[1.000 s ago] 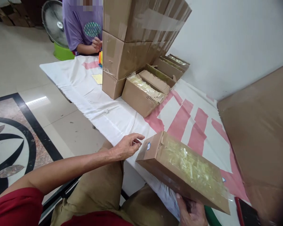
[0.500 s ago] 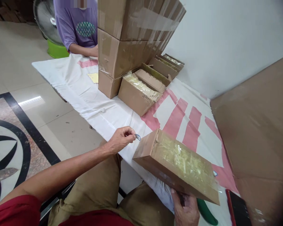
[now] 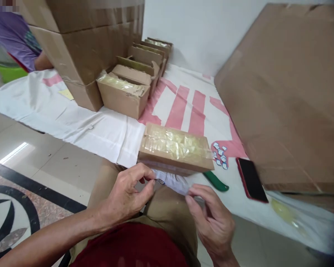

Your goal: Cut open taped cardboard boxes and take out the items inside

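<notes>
My left hand [image 3: 135,189] is closed in a pinch on a small blue-edged label [image 3: 160,181], just in front of the cardboard box. My right hand [image 3: 211,215] is a little to the right, its thumb and forefinger pressed together; whatever they hold is too small to make out. Past both hands, near the table edge, rests the cardboard box [image 3: 167,163], its top showing yellowish wrapped contents under clear tape. Several similar small blue-edged pieces [image 3: 220,152] lie to the right of the box. A green-handled tool [image 3: 215,181] sticks out beside it, partly hidden.
A red-edged phone [image 3: 252,180] lies on the cloth-covered table [image 3: 122,139]. Stacked cartons [image 3: 80,55] and a row of open boxes [image 3: 122,98] stand at the back left. A large carton [image 3: 289,111] stands at right. A person in a purple shirt [image 3: 13,33] sits beyond.
The box, held tilted by my right hand before, now rests on the table with that hand off it. My left hand has come closer with the label, and the view has swung right.
</notes>
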`<act>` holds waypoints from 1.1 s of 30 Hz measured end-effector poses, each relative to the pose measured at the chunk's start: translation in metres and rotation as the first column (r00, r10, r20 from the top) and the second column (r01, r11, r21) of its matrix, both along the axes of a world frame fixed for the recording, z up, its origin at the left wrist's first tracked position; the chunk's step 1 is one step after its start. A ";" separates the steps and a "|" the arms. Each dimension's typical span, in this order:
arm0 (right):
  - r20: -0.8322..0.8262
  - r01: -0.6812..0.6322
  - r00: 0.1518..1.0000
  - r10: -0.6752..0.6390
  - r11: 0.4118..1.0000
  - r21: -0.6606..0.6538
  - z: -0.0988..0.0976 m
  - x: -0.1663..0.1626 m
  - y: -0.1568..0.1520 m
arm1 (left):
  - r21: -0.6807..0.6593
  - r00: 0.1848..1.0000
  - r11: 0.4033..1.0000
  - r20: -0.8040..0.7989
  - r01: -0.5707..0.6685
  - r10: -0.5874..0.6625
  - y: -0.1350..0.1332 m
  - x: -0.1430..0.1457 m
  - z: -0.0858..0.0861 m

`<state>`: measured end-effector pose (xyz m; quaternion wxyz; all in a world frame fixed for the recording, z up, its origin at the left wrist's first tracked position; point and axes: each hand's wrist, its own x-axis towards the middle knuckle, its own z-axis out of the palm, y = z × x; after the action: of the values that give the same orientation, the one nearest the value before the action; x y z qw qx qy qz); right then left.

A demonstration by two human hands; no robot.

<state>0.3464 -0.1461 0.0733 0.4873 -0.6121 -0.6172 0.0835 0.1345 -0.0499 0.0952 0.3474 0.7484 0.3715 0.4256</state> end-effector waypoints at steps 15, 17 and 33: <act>-0.140 0.152 0.977 -0.159 0.987 -0.057 0.005 0.076 -0.011 | -0.058 0.996 0.998 -0.086 0.026 -0.031 -0.028 0.046 -0.023; -0.119 0.303 0.940 -0.321 0.942 -0.147 0.001 0.121 -0.012 | -0.078 0.995 0.997 -0.099 -0.028 0.020 -0.026 0.036 -0.033; 0.352 0.487 0.869 -0.347 0.722 -0.492 -0.026 0.280 0.120 | -0.353 0.823 0.773 -0.438 -0.527 0.362 0.025 -0.037 -0.117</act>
<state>0.6261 -0.0264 0.0474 0.2126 -0.8575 -0.4622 0.0769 0.0979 -0.0247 -0.0217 0.3310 0.5955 0.6850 0.2582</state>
